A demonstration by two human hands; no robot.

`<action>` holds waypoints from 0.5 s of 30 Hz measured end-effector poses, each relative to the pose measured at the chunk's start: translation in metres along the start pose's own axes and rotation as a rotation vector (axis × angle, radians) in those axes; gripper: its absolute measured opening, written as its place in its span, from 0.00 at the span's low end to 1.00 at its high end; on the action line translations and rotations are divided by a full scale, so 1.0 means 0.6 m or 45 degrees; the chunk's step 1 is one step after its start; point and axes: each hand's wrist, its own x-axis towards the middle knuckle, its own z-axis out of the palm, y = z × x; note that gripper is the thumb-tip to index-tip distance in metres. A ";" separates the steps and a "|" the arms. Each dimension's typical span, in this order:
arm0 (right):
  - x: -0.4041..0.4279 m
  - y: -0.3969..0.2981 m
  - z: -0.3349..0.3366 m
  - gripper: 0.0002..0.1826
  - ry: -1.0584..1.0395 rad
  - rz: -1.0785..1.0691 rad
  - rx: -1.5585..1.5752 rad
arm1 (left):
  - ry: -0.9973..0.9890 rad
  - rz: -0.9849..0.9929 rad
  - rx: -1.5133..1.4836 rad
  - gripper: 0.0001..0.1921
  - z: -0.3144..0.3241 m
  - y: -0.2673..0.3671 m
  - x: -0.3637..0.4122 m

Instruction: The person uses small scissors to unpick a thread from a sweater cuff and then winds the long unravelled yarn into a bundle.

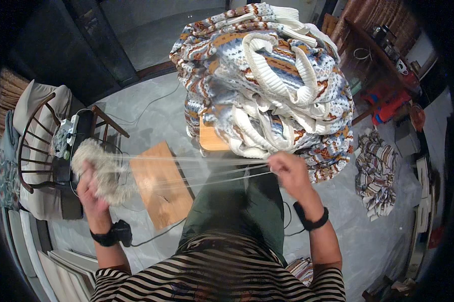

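Note:
My left hand [93, 188] grips a fluffy cream bundle of yarn [95, 166], blurred by motion. Pale strands [196, 162] run taut from that bundle across my lap to my right hand [289, 170], whose fingers are closed on their ends. Just beyond my right hand, a large heap of patterned knit sweaters [219, 75] in white, orange, blue and brown covers most of a wooden tabletop [213, 137]. A ribbed white collar [306, 75] lies on top of the heap, and a second ribbed collar [245, 132] hangs near the front edge.
A wooden board seat [161, 185] stands left of my legs. Farther left is a spindle-back chair [34, 151] beside a power strip [73, 128]. Striped knitwear [376, 173] lies on the floor at right, with more striped fabric [301, 270] by my hip. Cables [159, 234] cross the floor.

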 end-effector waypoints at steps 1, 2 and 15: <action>0.014 -0.006 -0.002 0.03 0.025 0.046 -0.110 | -0.013 -0.116 0.035 0.19 0.009 -0.041 0.015; 0.018 -0.010 0.029 0.02 0.012 -0.123 0.108 | -0.035 -0.238 0.069 0.21 0.019 -0.084 0.033; 0.018 -0.068 0.033 0.13 0.165 -0.228 0.013 | -0.640 -0.776 0.610 0.21 0.116 -0.191 0.011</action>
